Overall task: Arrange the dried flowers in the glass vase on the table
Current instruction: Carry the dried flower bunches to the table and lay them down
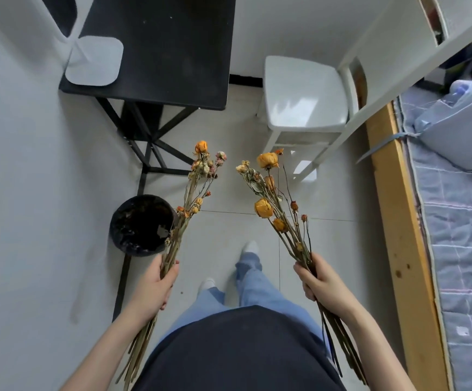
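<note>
Head view: standing on the tiled floor, a little short of the black table. Gripped in the left hand, fingers curled round the stems, a thin bunch of dried flowers. Gripped likewise in the right hand, a fuller bunch with orange roses, blooms up, bunches apart. No glass vase in sight; only a grey pad on the tabletop. Probably the carrying step, arranging not begun. Next: find the vase, gather the stems, lower the cut ends in gently.
</note>
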Demonstrator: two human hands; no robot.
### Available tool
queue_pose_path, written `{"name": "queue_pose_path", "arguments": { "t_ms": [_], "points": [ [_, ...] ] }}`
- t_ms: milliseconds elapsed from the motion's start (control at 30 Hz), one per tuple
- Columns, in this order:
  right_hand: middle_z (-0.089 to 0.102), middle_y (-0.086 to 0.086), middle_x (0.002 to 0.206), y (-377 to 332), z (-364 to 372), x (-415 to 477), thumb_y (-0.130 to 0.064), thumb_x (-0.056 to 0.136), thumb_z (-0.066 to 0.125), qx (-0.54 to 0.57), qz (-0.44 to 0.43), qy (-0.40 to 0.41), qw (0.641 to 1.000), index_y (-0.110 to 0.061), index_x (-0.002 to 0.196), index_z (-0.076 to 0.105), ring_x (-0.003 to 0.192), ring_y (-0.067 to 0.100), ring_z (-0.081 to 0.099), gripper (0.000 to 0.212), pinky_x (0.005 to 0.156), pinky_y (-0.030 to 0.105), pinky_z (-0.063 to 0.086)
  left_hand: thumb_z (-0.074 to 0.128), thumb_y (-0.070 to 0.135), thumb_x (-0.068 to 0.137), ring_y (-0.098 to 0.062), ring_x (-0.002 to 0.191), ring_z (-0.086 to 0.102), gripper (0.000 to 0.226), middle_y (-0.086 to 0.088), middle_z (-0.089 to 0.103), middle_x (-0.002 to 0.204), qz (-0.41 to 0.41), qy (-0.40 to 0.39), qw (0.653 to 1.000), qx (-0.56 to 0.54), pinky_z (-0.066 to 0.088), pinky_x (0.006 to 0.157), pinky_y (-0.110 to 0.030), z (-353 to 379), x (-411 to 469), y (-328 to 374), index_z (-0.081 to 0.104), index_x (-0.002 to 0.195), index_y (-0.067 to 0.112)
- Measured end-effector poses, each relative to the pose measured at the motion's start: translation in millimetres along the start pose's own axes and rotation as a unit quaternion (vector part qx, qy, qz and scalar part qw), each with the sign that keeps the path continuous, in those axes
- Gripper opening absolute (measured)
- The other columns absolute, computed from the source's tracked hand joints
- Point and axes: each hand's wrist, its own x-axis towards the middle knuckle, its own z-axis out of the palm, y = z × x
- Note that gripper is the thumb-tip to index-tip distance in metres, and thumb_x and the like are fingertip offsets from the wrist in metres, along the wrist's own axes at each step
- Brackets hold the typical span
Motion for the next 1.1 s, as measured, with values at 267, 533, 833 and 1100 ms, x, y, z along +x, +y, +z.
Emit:
{"name": "queue_pose_path", "arguments": {
  "t_ms": [267, 533, 833, 1100],
  "points": [
    [0.036, 0.005, 0.062, -42.6, -87.5, 103.2, -0.014, 0.095, 0.048, -0.023, -0.017, -0.019, 0.999, 0.001, 0.095, 0.042, 0.050, 0.014, 0.033, 0.017, 0.048, 0.028, 0.032, 0.048, 0.021, 0.095, -0.006, 0.034, 0.033, 0.005, 0.000, 0.041, 0.053, 0.012, 0.018, 1.000, 0.020, 0.032, 0.033, -0.020, 43.4, 93.2, 82.3, 0.049, 0.095, 0.025],
    [0.037, 0.007, 0.065, -98.6, -192.4, 183.5, -0.017, 0.096, 0.048, -0.059, -0.032, -0.062, 0.996, 0.001, 0.097, 0.040, 0.056, 0.021, 0.033, 0.020, 0.050, 0.031, 0.033, 0.049, 0.022, 0.094, -0.008, 0.035, 0.034, 0.002, -0.002, 0.042, 0.052, 0.021, 0.043, 0.999, 0.008, 0.032, 0.034, -0.022, 87.7, 167.5, 178.8, 0.051, 0.095, 0.022],
    [0.036, 0.008, 0.067, -148.5, -238.5, 267.9, -0.020, 0.095, 0.049, -0.045, -0.038, -0.074, 0.996, 0.000, 0.099, 0.041, 0.055, 0.018, 0.033, 0.022, 0.050, 0.031, 0.033, 0.049, 0.025, 0.093, -0.007, 0.036, 0.035, 0.007, -0.001, 0.043, 0.057, 0.016, 0.053, 0.998, -0.018, 0.033, 0.036, -0.024, 87.8, 243.8, 248.7, 0.051, 0.094, 0.018],
    [0.037, 0.004, 0.062, -217.2, -244.8, 364.7, -0.018, 0.094, 0.050, -0.055, -0.060, -0.079, 0.994, -0.001, 0.096, 0.041, 0.051, 0.015, 0.035, 0.020, 0.048, 0.030, 0.034, 0.047, 0.020, 0.095, -0.006, 0.035, 0.033, 0.007, -0.002, 0.042, 0.056, 0.020, 0.073, 0.996, -0.044, 0.032, 0.033, -0.021, 57.3, 333.0, 304.8, 0.050, 0.096, 0.015]
  ]
}}
